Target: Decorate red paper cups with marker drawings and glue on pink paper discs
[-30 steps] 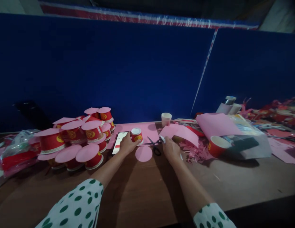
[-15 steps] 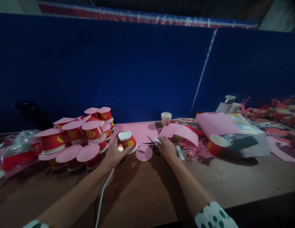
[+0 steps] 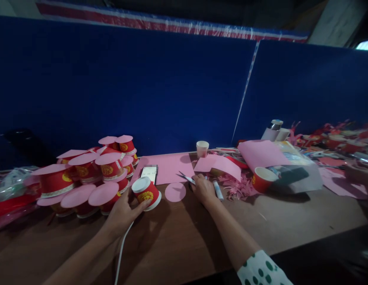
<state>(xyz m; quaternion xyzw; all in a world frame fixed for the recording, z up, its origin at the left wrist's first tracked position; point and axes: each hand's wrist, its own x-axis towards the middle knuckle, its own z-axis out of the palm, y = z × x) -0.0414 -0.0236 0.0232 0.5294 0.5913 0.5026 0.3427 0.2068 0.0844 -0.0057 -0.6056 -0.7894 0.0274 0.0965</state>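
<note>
My left hand (image 3: pixel 121 213) grips an upturned red paper cup (image 3: pixel 146 193) with a gold emblem, lifted and tilted just right of a pile of red cups topped with pink discs (image 3: pixel 92 174). My right hand (image 3: pixel 203 190) rests on the brown table, its fingers closed over the handles of scissors (image 3: pixel 184 178) whose blades point left. A cut pink paper circle (image 3: pixel 175 191) lies between the two hands. A glue stick (image 3: pixel 217 190) lies just right of my right hand.
A phone (image 3: pixel 149 173) lies on a pink sheet (image 3: pixel 172 165) behind the cup. A small white cup (image 3: pixel 202 148) stands by the blue partition. A red cup (image 3: pixel 261 179), rolled pink paper (image 3: pixel 261 154), paper scraps and a plastic bag crowd the right. Another person's hand (image 3: pixel 357 174) shows far right.
My left hand has picked the red cup up from beside the phone and carried it toward me and to the left. My right hand has closed onto the scissors.
</note>
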